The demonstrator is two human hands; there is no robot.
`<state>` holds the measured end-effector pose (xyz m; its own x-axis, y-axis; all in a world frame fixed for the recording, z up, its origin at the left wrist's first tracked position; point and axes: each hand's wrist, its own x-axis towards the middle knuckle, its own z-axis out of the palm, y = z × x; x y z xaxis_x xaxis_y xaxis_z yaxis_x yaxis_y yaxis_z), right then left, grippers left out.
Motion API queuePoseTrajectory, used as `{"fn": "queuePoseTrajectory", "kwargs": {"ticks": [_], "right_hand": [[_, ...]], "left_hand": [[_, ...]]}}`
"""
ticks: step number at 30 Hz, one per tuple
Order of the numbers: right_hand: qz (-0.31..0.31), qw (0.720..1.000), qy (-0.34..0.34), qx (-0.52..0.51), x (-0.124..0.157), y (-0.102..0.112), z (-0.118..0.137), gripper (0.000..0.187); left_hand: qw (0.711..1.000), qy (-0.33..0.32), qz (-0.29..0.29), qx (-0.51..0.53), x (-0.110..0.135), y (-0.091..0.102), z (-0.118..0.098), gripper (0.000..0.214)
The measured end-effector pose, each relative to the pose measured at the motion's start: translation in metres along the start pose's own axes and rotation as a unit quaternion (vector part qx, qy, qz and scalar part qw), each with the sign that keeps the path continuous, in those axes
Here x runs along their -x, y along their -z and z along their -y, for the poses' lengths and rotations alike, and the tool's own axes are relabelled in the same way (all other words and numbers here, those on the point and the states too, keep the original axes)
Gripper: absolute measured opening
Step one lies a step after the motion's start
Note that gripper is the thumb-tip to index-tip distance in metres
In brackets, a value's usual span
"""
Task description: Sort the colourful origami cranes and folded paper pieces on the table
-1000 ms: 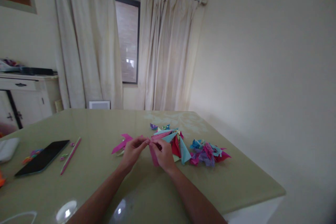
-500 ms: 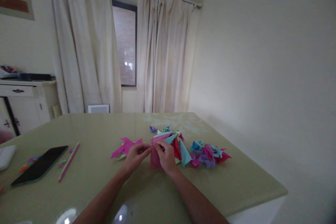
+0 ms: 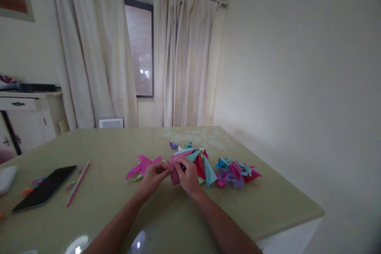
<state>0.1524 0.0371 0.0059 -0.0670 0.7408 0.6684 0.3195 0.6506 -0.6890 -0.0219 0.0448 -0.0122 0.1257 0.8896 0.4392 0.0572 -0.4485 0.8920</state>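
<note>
My left hand (image 3: 152, 177) and my right hand (image 3: 187, 176) meet over the middle of a pale green table (image 3: 119, 206). Both pinch a small folded pink paper (image 3: 173, 174) between their fingertips, just above the tabletop. Right behind the hands lies a fan of flat coloured paper triangles (image 3: 202, 164) in pink, red and blue. A magenta folded paper shape (image 3: 139, 165) rests on the table just left of my left hand.
A heap of small folded paper pieces (image 3: 236, 172) lies to the right. At the left are a dark phone (image 3: 44, 187), a pink pencil (image 3: 78, 183) and small coloured bits (image 3: 31, 184). Curtains, a window and a white cabinet (image 3: 26, 115) stand behind the table.
The pink paper between my fingers looks smaller and more folded than before. My hands stayed in the same spot; the view shifted slightly.
</note>
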Motion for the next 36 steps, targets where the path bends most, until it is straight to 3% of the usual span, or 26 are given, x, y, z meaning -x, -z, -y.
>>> {"fn": "queuePoseTrajectory", "kwargs": {"ticks": [14,23,27,33,36], "right_hand": [[0.014,0.999,-0.015,-0.033,-0.001,0.001,0.002,0.023],[0.029,0.999,-0.021,-0.041,-0.001,0.002,-0.003,0.02],[0.059,0.996,-0.037,-0.053,0.0,0.001,0.001,0.021],[0.012,0.999,-0.029,0.011,0.001,0.0,0.004,0.02],[0.029,0.999,-0.028,-0.009,0.001,0.0,0.005,0.021]], "left_hand": [[0.999,-0.012,0.033,-0.01,-0.003,0.003,0.004,0.044],[0.997,-0.009,0.072,-0.02,-0.001,0.005,0.005,0.039],[0.998,-0.021,0.046,-0.028,0.001,0.0,0.006,0.038],[0.998,-0.041,0.01,-0.047,0.003,-0.005,0.005,0.03],[0.994,-0.064,0.015,-0.089,0.003,-0.004,0.002,0.025]]}}
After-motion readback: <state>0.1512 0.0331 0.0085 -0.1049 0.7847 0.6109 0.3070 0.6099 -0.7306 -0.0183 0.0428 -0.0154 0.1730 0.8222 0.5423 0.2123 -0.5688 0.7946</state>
